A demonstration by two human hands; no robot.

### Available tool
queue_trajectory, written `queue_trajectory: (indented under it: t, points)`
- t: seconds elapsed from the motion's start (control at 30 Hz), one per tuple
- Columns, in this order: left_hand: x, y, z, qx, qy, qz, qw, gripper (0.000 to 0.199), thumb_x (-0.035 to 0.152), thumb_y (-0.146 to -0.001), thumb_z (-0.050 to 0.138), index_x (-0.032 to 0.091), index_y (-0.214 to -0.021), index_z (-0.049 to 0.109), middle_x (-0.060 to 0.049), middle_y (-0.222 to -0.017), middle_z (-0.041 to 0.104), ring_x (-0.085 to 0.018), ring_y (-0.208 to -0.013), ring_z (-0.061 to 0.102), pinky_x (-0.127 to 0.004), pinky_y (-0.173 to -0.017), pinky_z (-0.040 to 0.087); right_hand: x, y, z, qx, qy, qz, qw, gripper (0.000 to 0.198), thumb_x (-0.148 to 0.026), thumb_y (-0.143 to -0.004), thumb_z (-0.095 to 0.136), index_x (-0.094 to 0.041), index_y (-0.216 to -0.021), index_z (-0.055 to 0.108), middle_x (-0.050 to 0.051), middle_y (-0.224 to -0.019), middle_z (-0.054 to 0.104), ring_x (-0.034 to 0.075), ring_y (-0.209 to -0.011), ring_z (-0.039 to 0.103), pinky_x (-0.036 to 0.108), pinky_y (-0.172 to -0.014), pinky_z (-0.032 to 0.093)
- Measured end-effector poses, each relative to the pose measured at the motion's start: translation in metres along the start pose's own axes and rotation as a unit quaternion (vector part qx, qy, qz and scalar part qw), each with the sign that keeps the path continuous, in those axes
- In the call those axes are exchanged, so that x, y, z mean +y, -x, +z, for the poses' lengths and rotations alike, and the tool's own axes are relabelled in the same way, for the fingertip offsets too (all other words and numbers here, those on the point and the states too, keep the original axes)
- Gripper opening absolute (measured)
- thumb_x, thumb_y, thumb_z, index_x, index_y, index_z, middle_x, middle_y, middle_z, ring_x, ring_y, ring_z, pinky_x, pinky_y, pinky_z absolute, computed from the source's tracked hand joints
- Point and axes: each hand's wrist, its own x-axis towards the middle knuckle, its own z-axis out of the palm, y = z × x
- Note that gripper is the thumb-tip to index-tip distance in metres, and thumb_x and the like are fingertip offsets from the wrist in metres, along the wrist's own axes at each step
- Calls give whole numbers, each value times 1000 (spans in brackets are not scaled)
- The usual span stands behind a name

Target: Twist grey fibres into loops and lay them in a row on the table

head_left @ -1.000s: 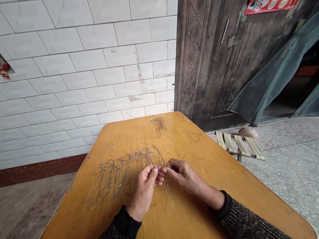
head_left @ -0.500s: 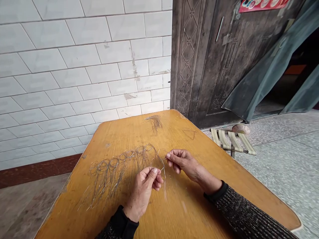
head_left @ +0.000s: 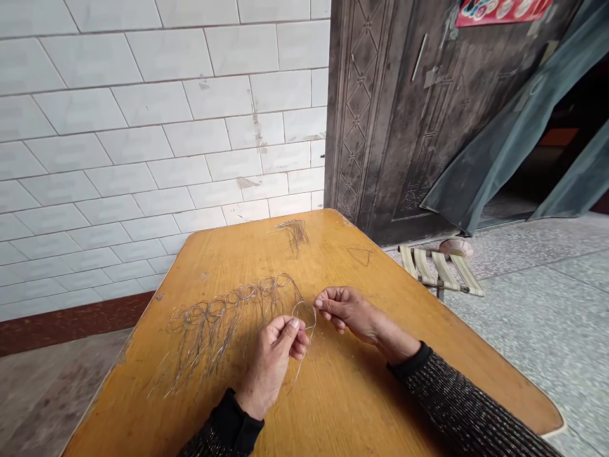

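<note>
My left hand (head_left: pixel 275 358) and my right hand (head_left: pixel 349 312), both pinching a thin silvery wire loop (head_left: pixel 299 303), above a yellow-brown wood-grained table (head_left: pixel 361 393), near looped grey metal wires (head_left: pixel 216 310)

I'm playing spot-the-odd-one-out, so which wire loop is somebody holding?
The wire loop pinched between the left hand and right hand; the other loops lie in a row on the table.

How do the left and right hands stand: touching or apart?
Apart. The head view shows tabletop between the left hand and the right hand, with a thin wire loop spanning the gap.
</note>
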Motion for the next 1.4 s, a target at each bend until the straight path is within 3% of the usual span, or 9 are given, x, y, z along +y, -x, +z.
queue_trajectory:
  t: [0.27,0.43,0.73,0.93,1.07,1.17,1.27,1.33,1.4]
  points:
    - [-2,-3,-2,64,12,29,997,25,38,-77,57,14,-80,61,-3,-73,58,-11,-63,54,-21,-54,41,-5,4,-3,-40,-49,22,998,33,-39,-60,72,-12,-64,54,-8,-47,50,-1,-28,31,13,-28,28]
    - [-3,-7,-3,95,131,21,987,23,36,-72,65,14,-76,61,-2,-73,58,-10,-65,56,-21,-60,43,-13,9,-3,-68,-85,29,994,30,-36,-61,72,-12,-64,54,-8,-47,48,-2,-28,28,12,-28,26]
    - [-1,-8,-2,86,320,-1,943,18,24,-64,74,12,-73,64,-2,-76,61,-10,-69,58,-19,-63,48,-3,6,2,-79,-48,45,995,29,-36,-63,70,-12,-65,54,-8,-46,49,-1,-28,30,13,-28,27]
    - [13,-14,-12,117,426,0,897,4,11,-77,60,11,-73,63,-3,-76,60,-8,-70,58,-18,-65,50,6,6,6,-90,69,78,990,23,-33,-65,65,-12,-63,54,-7,-46,49,1,-28,33,14,-28,25]
    - [23,-16,-19,95,469,-16,878,15,10,-83,50,11,-73,61,-2,-72,58,-6,-64,57,-14,-61,50,-2,2,-10,-19,108,31,993,22,-33,-64,64,-14,-62,53,-7,-46,49,2,-30,35,15,-30,26]
    - [21,-14,-18,56,452,-49,889,9,11,-80,54,12,-73,61,-1,-70,56,-5,-61,56,-12,-54,48,-5,-7,-31,95,84,-45,991,24,-36,-65,62,-15,-61,52,-6,-48,47,2,-33,35,16,-32,27]
    - [13,-9,-12,23,406,-79,910,4,15,-73,64,12,-74,61,0,-71,57,-6,-61,56,-13,-53,48,0,-15,-49,157,106,-47,981,20,-34,-68,57,-16,-62,51,-5,-49,47,3,-33,35,18,-33,26]
    - [8,-6,-9,5,369,-86,925,10,18,-70,68,12,-74,61,0,-71,58,-6,-61,56,-14,-53,48,4,-18,-59,173,194,-17,965,13,-28,-71,54,-16,-65,52,-4,-49,49,5,-35,38,19,-35,26]
    - [5,-4,-6,-8,340,-80,937,13,20,-68,70,12,-74,62,-1,-72,59,-7,-62,57,-15,-55,48,6,-17,-66,195,324,4,926,7,-21,-71,53,-16,-67,55,-2,-50,53,8,-39,44,21,-40,29]
